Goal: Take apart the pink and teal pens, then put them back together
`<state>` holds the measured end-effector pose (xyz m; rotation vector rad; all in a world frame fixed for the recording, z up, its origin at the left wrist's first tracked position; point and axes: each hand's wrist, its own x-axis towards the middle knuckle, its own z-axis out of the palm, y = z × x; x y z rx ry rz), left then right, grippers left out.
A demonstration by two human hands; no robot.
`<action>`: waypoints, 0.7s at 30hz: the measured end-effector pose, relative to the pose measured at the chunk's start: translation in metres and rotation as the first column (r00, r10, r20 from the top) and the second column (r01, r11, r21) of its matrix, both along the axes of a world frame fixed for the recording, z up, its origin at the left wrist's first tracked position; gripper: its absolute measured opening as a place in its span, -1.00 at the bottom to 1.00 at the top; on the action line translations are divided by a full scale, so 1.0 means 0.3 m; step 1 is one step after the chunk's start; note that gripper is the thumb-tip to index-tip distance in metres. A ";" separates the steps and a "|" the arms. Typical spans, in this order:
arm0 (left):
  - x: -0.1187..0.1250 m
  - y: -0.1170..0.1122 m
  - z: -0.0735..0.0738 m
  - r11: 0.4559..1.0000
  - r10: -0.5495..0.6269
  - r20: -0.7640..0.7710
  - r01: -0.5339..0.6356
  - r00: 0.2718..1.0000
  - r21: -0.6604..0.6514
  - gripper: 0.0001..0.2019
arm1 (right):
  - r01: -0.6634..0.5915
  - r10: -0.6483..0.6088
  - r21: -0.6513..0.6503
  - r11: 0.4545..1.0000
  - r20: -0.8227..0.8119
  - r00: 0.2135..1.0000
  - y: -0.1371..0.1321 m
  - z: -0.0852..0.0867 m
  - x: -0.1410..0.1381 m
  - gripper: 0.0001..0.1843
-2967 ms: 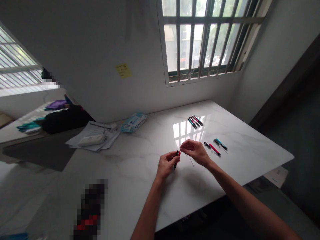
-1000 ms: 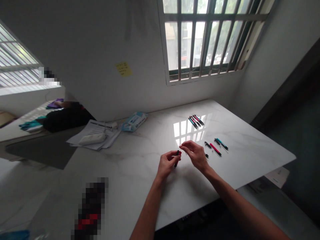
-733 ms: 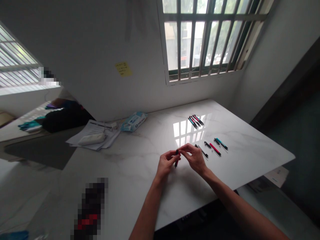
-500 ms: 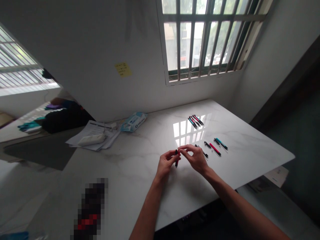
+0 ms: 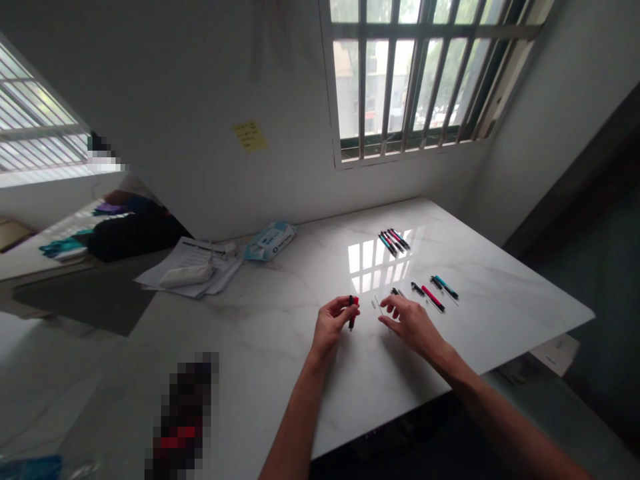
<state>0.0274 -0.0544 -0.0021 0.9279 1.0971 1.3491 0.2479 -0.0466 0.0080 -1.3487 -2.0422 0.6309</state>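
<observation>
My left hand (image 5: 330, 323) is closed round red and black pen parts (image 5: 353, 301), held upright just above the table. A dark tip points down below the fingers. To its right, my right hand (image 5: 407, 320) is open, thumb and fingers apart, low over the tabletop. A thin pen refill (image 5: 377, 303) lies at its fingertips; whether they touch I cannot tell. Close by is a small spring (image 5: 373, 305). Beyond the right hand lie a partly hidden dark pen piece (image 5: 396, 292), a red pen barrel (image 5: 431, 297) with a black piece (image 5: 417, 289), and a teal pen barrel (image 5: 447, 287).
Several whole pens (image 5: 394, 241) lie in a row farther back on the white marbled table (image 5: 280, 320). At the back left are a blue wipes packet (image 5: 271, 241) and papers (image 5: 165, 273) with a white object (image 5: 186, 275). The table's right edge slopes away.
My right hand has parted from the pen in my left hand, moved right and opened. The spring and refill now show between the hands. My left hand still holds the red and black parts.
</observation>
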 end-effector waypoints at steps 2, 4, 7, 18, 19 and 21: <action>-0.001 0.000 0.002 1.000 -0.009 -0.014 0.009 1.000 0.002 -0.66 | 0.040 -0.034 -0.047 0.998 0.114 0.993 -0.012 -0.024 0.015 -0.83; -0.001 -0.001 0.006 1.000 -0.014 -0.025 0.014 1.000 0.002 -0.67 | 0.086 -0.073 -0.061 0.994 0.186 0.980 -0.012 -0.045 0.020 -0.85; 0.002 -0.004 0.013 1.000 -0.003 -0.026 0.003 1.000 -0.005 -0.66 | 0.126 -0.110 -0.056 0.990 0.228 0.967 0.011 -0.063 0.015 -0.89; -0.004 0.001 0.019 1.000 0.021 -0.052 -0.021 0.998 0.001 -0.65 | 0.216 -0.224 0.061 0.975 0.323 0.920 0.091 -0.047 -0.047 -0.88; -0.005 0.001 0.018 1.000 0.020 -0.053 -0.020 0.998 0.000 -0.64 | 0.219 -0.234 0.081 0.972 0.308 0.922 0.096 -0.037 -0.046 -0.88; -0.005 0.001 0.019 1.000 0.021 -0.055 -0.022 0.998 -0.002 -0.63 | 0.215 -0.231 0.093 0.972 0.230 0.945 0.107 -0.015 -0.038 -0.85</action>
